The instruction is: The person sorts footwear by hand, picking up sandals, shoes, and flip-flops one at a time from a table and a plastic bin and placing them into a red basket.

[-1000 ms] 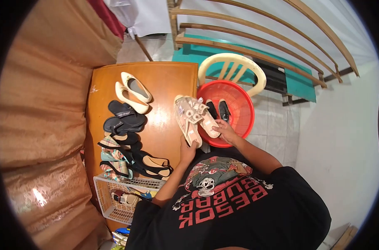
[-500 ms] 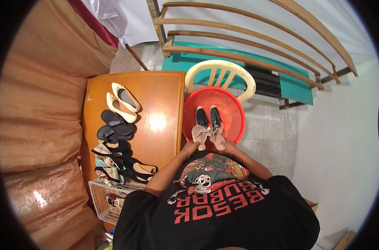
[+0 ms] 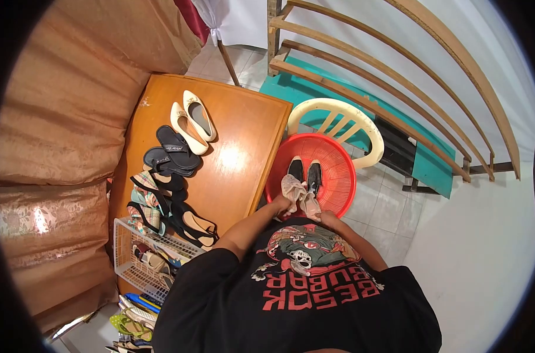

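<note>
Inside a red plastic basin (image 3: 345, 170) stands a pair of black shoes, the left shoe (image 3: 296, 167) and the right shoe (image 3: 314, 174), side by side. Two thin, pale pinkish-beige pieces that look like sheer socks are held over their near ends. My left hand (image 3: 282, 204) is closed on the left sock (image 3: 292, 187), which is crumpled. The right sock (image 3: 310, 205) hangs from the closed fingers of my right hand (image 3: 329, 219). Both hands are at the basin's near rim, close to my shirt; fingertips are partly hidden.
A cream plastic chair (image 3: 370, 135) stands behind the basin. On the wooden table (image 3: 244, 126) at left are white flats (image 3: 188, 129), black sandals (image 3: 176, 154) and patterned wedges (image 3: 147, 217). A white basket (image 3: 123, 250) holds more footwear. A slatted wooden rack (image 3: 361, 97) stands at the back.
The view has turned, so the table and basin appear farther right and tilted. Both hands keep their hold on the pale socks, which have drawn slightly closer together.
</note>
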`<state>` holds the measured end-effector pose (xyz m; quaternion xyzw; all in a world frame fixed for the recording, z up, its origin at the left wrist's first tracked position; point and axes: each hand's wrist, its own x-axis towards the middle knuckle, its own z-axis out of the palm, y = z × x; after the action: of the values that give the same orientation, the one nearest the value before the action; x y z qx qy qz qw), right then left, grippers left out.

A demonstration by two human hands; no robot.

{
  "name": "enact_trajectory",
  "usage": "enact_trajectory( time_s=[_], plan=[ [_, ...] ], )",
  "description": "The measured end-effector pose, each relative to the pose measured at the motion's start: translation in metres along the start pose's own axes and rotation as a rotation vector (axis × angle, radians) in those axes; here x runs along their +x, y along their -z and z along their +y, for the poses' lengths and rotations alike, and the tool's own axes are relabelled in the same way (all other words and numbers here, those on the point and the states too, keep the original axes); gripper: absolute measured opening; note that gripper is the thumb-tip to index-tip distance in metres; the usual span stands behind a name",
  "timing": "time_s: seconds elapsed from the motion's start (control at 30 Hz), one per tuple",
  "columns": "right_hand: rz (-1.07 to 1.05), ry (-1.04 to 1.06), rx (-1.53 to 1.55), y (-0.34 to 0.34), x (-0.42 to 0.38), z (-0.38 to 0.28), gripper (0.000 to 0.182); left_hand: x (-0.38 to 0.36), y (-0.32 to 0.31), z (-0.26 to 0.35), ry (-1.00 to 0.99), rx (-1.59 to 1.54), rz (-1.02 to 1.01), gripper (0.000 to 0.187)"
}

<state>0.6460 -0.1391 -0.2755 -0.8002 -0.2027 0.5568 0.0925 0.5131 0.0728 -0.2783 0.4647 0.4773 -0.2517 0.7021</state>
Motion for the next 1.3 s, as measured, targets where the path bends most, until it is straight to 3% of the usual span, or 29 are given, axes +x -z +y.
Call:
enact_trajectory(
  time_s=[0.07,0.13,0.33,0.4,0.6,0.67,0.73,0.77,0.8,0.87,0.93,1.03,1.17,1.27,1.3],
  plan=[
    [0.054,-0.001,0.026,0.000,0.009,0.009,0.041,0.002,0.002,0.014,-0.004,0.069,-0.071,0.021],
    [-0.159,-0.322,0.676,0.005,0.032,0.015,0.033,0.013,0.002,0.021,-0.017,0.020,-0.054,0.022],
    [0.145,-0.136,1.086,0.027,0.010,-0.031,0.024,0.014,-0.004,0.039,-0.162,-0.067,0.035,0.028],
    [0.184,-0.185,1.094,0.033,0.015,-0.039,0.024,0.020,-0.010,0.048,-0.198,-0.093,0.080,0.029],
    [0.267,-0.288,1.139,0.039,0.029,-0.031,0.027,0.043,-0.019,0.045,0.073,-0.082,0.273,0.023],
    [0.236,-0.302,1.179,0.044,0.028,-0.032,0.028,0.037,-0.024,0.045,0.041,-0.086,0.211,0.025],
    [0.372,-0.220,1.262,0.047,0.025,-0.037,0.021,0.042,-0.035,0.033,-0.105,-0.191,0.242,0.028],
    [0.367,-0.233,1.263,0.046,0.024,-0.038,0.021,0.046,-0.038,0.028,-0.112,-0.298,0.227,0.046],
    [0.420,-0.163,1.281,0.046,0.023,-0.038,0.022,0.046,-0.043,0.021,-0.100,-0.296,0.225,0.046],
    [0.480,-0.092,1.299,0.052,0.023,-0.039,0.024,0.049,-0.053,0.017,-0.353,-0.237,0.256,0.052],
    [0.397,-0.108,1.491,0.054,0.016,-0.040,0.024,0.046,-0.061,0.021,-0.345,-0.286,0.227,0.056],
    [0.345,-0.020,1.467,0.060,0.018,-0.035,0.024,0.055,-0.068,0.028,-0.090,-0.339,0.188,0.058],
    [0.388,-0.002,1.625,0.062,0.032,-0.032,0.023,0.077,-0.069,0.025,-0.073,-0.331,0.088,0.063],
    [0.232,0.037,1.742,0.069,0.024,-0.040,0.025,0.064,-0.075,0.037,-0.096,-0.370,-0.019,0.066],
    [0.140,0.049,1.610,0.070,0.025,-0.039,0.024,0.065,-0.076,0.039,-0.106,-0.216,0.097,0.065]
  ],
)
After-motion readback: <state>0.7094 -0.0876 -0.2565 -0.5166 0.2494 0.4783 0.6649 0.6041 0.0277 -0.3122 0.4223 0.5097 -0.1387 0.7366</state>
